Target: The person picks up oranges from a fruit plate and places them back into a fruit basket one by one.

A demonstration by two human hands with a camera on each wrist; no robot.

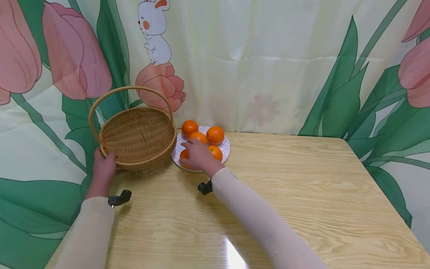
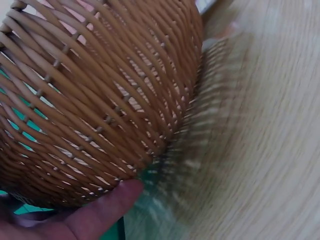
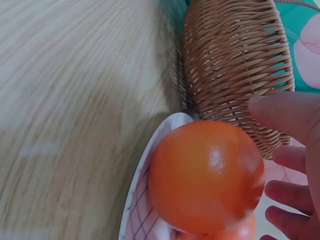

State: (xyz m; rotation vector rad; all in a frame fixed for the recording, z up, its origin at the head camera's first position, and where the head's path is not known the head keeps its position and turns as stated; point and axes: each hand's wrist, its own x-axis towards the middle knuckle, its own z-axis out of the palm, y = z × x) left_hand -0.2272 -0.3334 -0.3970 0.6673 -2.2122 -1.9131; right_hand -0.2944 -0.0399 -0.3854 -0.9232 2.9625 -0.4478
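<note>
A wicker basket [image 1: 138, 132] with a tall arched handle leans at the back left, its hollow facing the head camera. My left hand [image 1: 105, 166] grips its lower left side, thumb at the rim; the left wrist view shows a finger [image 2: 112, 207] along the woven underside. To the basket's right, a white checked plate [image 1: 226, 144] bears several oranges [image 1: 215, 135]. Over it reaches my right hand [image 1: 199, 155], fingers apart. In the right wrist view, an orange [image 3: 205, 175] lies beside the spread fingers [image 3: 285, 117], with nothing gripped. The hand partly hides the front-left orange in the head view.
Everything stands on a light wood table [image 1: 302, 186], with bare wood to the right and in front. A curtain [image 1: 242, 74] printed with tulips and a rabbit hangs right behind the basket and plate.
</note>
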